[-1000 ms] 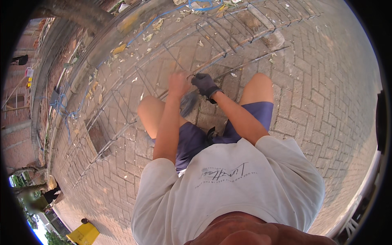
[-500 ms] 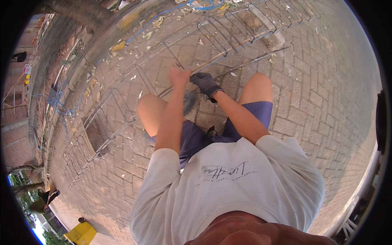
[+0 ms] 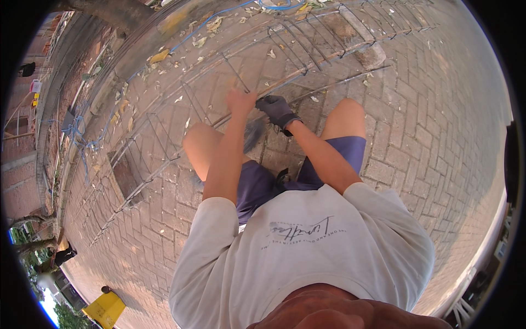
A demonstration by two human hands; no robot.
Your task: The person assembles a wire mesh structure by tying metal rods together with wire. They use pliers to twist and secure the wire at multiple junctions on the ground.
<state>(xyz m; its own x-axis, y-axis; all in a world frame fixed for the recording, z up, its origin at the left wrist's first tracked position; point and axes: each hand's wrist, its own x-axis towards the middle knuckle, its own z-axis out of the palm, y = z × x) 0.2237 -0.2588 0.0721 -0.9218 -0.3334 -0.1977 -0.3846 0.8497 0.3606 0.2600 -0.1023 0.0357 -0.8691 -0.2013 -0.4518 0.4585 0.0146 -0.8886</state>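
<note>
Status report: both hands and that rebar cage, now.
Left hand bare, on a long bar of the rebar cage. Right hand gloved, closed at the same bar; grip hidden. Dry leaves on paving, none between hands.

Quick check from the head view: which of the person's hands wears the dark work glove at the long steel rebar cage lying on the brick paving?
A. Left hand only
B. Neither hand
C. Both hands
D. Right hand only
D. The right hand is covered by a dark work glove at the steel rebar cage, while the left hand beside it is bare.
</note>
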